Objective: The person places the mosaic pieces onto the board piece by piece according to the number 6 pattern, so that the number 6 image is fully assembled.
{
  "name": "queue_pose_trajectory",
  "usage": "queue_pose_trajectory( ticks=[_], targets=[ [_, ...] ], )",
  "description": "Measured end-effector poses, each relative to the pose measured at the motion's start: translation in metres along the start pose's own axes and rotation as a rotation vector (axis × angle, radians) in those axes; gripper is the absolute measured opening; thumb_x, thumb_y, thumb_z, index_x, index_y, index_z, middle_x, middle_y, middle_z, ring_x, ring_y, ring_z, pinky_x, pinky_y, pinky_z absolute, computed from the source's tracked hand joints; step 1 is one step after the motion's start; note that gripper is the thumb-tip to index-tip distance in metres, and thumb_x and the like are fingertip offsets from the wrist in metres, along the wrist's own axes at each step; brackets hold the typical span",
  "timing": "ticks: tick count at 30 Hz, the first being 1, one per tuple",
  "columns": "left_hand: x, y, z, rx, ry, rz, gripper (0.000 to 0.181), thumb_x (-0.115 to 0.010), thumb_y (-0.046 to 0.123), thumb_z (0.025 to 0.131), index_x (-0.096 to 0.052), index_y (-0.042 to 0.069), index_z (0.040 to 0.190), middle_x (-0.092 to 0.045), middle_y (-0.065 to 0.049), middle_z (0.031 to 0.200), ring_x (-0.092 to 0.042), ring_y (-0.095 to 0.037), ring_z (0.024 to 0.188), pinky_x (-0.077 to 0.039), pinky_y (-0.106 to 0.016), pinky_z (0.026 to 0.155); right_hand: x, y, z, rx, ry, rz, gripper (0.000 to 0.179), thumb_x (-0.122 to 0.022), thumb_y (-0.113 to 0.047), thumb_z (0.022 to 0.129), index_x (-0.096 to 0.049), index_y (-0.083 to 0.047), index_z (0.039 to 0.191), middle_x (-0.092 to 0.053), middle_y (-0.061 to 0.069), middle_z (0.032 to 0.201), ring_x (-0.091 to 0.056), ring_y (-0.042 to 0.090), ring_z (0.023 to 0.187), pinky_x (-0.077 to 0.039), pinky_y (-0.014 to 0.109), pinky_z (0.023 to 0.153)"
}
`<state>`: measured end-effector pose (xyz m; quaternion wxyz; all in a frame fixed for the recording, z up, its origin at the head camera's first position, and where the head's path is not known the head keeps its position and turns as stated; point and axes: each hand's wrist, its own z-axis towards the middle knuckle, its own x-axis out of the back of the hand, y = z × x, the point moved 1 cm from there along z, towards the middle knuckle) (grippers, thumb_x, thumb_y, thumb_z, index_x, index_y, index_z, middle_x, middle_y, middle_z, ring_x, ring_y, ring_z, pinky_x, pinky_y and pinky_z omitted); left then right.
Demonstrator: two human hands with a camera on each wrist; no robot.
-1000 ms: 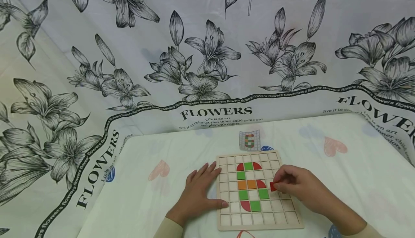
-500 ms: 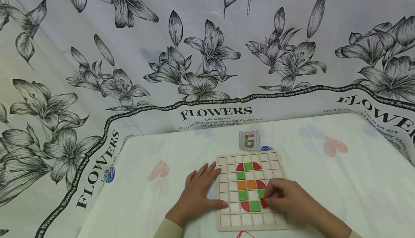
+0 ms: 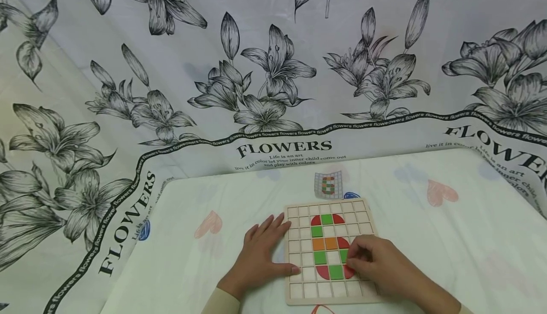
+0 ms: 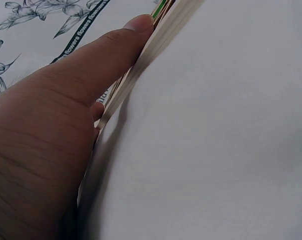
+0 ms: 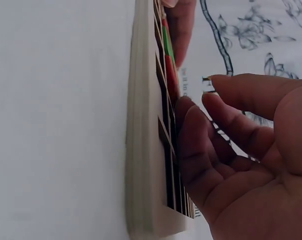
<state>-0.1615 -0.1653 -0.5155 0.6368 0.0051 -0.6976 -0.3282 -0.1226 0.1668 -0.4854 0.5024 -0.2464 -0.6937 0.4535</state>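
A square wooden grid board [image 3: 333,300] lies on the bed-like surface, with red, green and orange tiles forming a figure in its cells. My left hand [image 3: 262,253] is spread along its left edge, the thumb resting on the rim. At the right of the figure's bottom row, a red rounded-corner tile [image 3: 348,272] lies in its cell beside a green square tile [image 3: 336,272]. My right hand [image 3: 376,264] has thumb and finger together at this red tile, partly covering it. In the right wrist view, the fingertips [image 5: 185,106] meet at the board's face by the red tile.
A small pattern card [image 3: 328,185] showing a similar coloured figure lies behind the board. The pale heart-printed cover [image 3: 483,223] stretches to both sides. A flower-printed curtain [image 3: 273,90] hangs behind.
My right hand has come from the board's right side down and left with the red tile, which has gone from tilted to flat in the bottom-right cell. My left hand stays put.
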Motion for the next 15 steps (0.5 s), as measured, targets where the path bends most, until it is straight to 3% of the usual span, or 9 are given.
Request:
queue_pose_trajectory(
  ticks=[15],
  targets=[
    [0.0004, -0.0027, -0.0033, 0.009, -0.011, -0.008, 0.112, -0.072, 0.088, 0.079, -0.041, 0.031, 0.170, -0.025, 0.014, 0.177, -0.014, -0.018, 0.164, -0.010, -0.059, 0.126, 0.0053, -0.0052, -0.0002, 0.005, 0.003, 0.026, 0.010, -0.077, -0.026, 0.104, -0.074, -0.017, 0.100, -0.069, -0.005, 0.089, -0.062, 0.015, 0.082, -0.052, 0.027, 0.072]
  ],
)
